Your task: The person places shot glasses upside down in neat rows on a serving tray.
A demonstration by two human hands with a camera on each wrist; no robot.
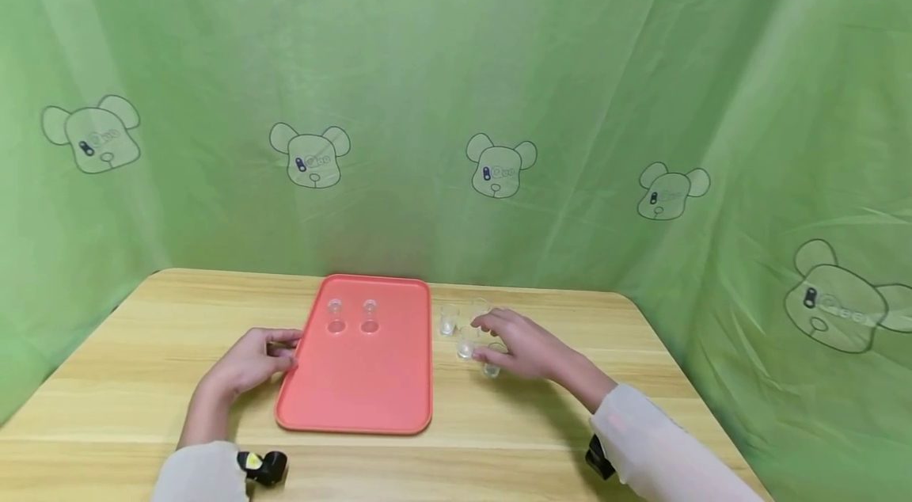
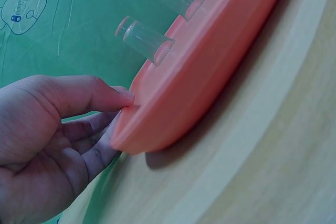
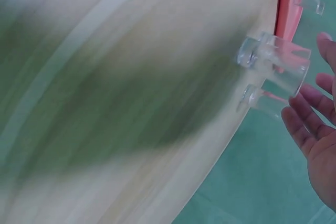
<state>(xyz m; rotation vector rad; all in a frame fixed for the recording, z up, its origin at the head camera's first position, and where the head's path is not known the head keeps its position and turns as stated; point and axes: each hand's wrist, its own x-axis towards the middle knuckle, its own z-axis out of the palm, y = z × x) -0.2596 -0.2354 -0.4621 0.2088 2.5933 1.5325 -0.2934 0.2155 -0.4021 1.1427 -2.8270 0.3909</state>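
A red tray (image 1: 363, 391) lies on the table, and my left hand (image 1: 249, 362) pinches its left rim between thumb and fingers. Two clear glasses, a left one (image 1: 336, 316) and a right one (image 1: 369, 316), stand mouth down on the tray's far half. Beyond the tray's right edge several more clear glasses are grouped mouth up, among them a left one (image 1: 448, 321), a middle one (image 1: 466, 344) and a near one (image 1: 492, 366). My right hand (image 1: 523, 344) hovers over this group, thumb and fingers spread apart. In the right wrist view its fingertips are close beside a glass (image 3: 268, 103).
The wooden table (image 1: 527, 439) ends at a green curtain (image 1: 406, 209) with bear drawings, which hangs behind it and along the sides. A black wrist camera (image 1: 265, 468) sits by the left sleeve.
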